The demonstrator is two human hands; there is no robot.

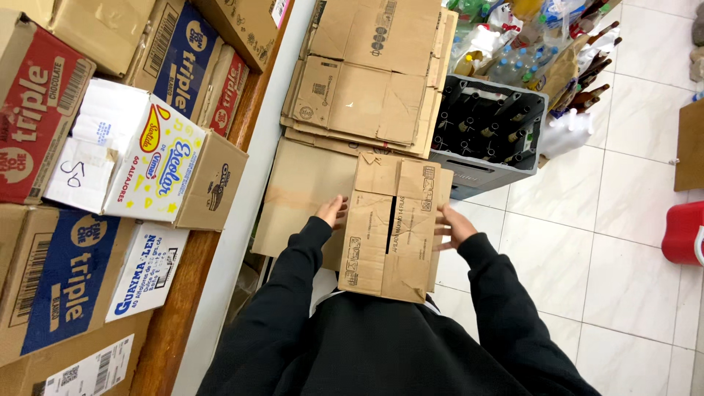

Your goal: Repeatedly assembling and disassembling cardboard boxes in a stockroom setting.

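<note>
Person w/ black sleeves holds a flattened cardboard box [392,227] up in front of chest, over the tiled floor [631,242]. Left hand [331,211] grips its left edge, fingers curled round the rim, thumb side toward camera; right hand [453,226] holds the right edge, fingers spread flat vs. the panel, not closed tight. Box sits between both hands, flaps folded in, dark slit down the centre where two flaps don't meet. Judged handling: light, stiff along the corrugation but bends at creases; flaps may swing loose, so edge grips at mid-height on both sides look right; surface dry, matte, not slippery; corners worn, could tear if pulled. Just beyond it, on the floor, a stack of flattened cartons [367,81], several layers, a larger plain sheet lowest, nearest the held box. Right of stack: grey bottle crate [477,172], compartments filled w/ dark glass bottles, necks up; can't tell full or empty. Behind crate, a heap of clear plastic bottles and bags [528,37], contents unclear. Left side: wooden shelf edge [183,293] w/ closed product cartons, incl. a yellow-white box [154,169], blue-white boxes, a red one; all shut, contents not visible. Red plastic container [683,233] at far right, partly out of view.
</note>
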